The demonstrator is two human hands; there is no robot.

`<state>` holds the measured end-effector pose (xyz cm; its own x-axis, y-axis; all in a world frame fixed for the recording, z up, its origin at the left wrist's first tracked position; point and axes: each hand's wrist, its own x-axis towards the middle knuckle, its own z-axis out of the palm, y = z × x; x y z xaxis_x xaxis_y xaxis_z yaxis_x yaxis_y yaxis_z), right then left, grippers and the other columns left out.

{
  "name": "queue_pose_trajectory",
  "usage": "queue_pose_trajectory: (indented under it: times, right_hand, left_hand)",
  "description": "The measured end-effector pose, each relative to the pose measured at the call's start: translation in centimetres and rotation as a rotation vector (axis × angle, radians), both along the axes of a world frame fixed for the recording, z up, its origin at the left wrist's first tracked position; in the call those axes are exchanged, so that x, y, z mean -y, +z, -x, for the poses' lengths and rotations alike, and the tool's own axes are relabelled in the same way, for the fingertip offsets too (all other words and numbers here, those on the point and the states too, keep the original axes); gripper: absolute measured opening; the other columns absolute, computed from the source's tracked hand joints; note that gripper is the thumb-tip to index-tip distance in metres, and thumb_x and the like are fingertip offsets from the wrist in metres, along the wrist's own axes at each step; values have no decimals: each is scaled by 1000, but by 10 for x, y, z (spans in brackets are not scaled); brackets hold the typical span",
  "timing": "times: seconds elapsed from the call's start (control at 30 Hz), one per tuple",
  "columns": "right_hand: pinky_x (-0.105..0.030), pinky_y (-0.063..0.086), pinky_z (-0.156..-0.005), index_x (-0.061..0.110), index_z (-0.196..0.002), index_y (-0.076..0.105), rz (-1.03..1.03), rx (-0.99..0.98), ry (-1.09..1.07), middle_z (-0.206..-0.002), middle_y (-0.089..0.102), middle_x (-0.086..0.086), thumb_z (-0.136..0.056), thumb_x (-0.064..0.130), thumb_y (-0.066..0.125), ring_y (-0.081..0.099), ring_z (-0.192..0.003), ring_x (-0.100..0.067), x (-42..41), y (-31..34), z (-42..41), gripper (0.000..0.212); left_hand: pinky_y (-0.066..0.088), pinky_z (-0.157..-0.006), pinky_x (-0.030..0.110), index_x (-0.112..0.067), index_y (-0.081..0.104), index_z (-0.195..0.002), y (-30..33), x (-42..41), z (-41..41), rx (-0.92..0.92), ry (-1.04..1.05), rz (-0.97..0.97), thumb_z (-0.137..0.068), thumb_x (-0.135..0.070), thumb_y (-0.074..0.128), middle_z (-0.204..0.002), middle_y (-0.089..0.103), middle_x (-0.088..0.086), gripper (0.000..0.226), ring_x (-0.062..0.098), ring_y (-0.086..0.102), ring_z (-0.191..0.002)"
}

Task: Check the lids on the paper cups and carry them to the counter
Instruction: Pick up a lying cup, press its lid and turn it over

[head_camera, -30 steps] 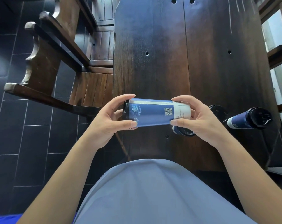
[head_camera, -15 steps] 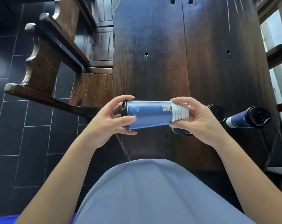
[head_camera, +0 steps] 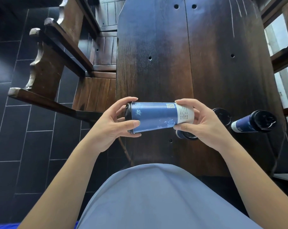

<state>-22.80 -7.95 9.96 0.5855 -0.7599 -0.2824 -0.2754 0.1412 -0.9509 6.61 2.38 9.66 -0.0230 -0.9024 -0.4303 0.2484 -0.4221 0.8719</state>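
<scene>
Over the near end of the dark wooden table (head_camera: 156, 63), the blue paper cup (head_camera: 156, 117) lies sideways between the left hand (head_camera: 113, 124), gripping its black lid (head_camera: 128, 113), and the right hand (head_camera: 204, 124), gripping its base, so checking seems underway, with other cups (head_camera: 253, 121) waiting at right and carrying not yet begun.

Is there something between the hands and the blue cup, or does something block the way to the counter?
Nothing separates them: the left hand grips the lid end of the held cup and the right hand its base. The counter is not in view.
</scene>
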Motion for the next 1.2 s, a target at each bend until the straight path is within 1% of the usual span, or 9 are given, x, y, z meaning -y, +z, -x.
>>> queue_pose_trajectory:
  times: [0.1,0.2,0.47,0.67,0.8,0.9,0.97,1.1,1.2]
  right_hand:
    - [-35,61,-94,26,-135,59,5,13,4,-135,56,-1,-82,-3,83,55,-132,-21,2,1,1,65]
    - [-31,61,-91,26,-135,60,18,35,-4,-134,57,0,-82,-2,83,56,-131,-20,5,6,-1,64]
    - [-28,60,-90,25,-136,58,92,131,3,-127,58,9,-79,1,85,57,-128,-12,25,37,-2,67]
    - [-30,63,-85,26,-133,58,125,189,23,-120,63,15,-74,19,85,59,-128,-14,34,52,3,66]
    - [-32,63,-86,24,-133,58,141,203,40,-119,64,13,-75,19,86,61,-125,-19,37,53,9,64]
    - [-35,63,-87,23,-133,57,135,221,50,-121,63,10,-76,18,86,62,-124,-21,41,52,16,65]
    - [-36,63,-87,25,-133,57,129,231,64,-122,62,11,-76,19,85,61,-125,-19,42,51,21,64]
    - [-30,61,-89,26,-136,57,151,258,92,-122,64,14,-76,19,85,61,-125,-16,48,52,30,66]
    - [-29,58,-94,22,-133,60,206,284,109,-139,58,6,-75,15,85,57,-131,-18,53,52,35,63]
  left_hand:
    - [64,-93,58,-42,65,-142,0,0,0,35,-22,34,-69,-21,95,-139,65,-4,81,36,66,-131]
    - [58,-102,63,-36,64,-143,7,3,1,62,-18,101,-70,-16,94,-144,63,-3,82,36,60,-135]
    - [66,-85,58,-38,66,-141,34,20,1,49,34,123,-74,-27,93,-133,68,1,73,36,72,-121]
    - [64,-85,65,-42,63,-141,41,22,7,50,60,121,-74,-35,92,-134,68,1,73,35,71,-122]
    - [62,-93,63,-40,59,-148,46,18,12,109,38,188,-72,-25,96,-141,64,-1,87,37,68,-127]
    - [59,-99,65,-31,61,-148,47,15,20,131,61,240,-71,-19,98,-145,62,1,85,37,65,-129]
    - [60,-97,65,-28,63,-144,49,14,27,129,84,239,-69,-26,102,-143,63,3,84,39,65,-126]
    - [63,-89,65,-32,65,-141,55,13,39,130,110,198,-67,-39,103,-134,67,-2,84,40,68,-125]
    - [65,-85,61,-38,66,-139,60,13,45,120,132,167,-66,-45,103,-129,70,-5,83,39,70,-124]
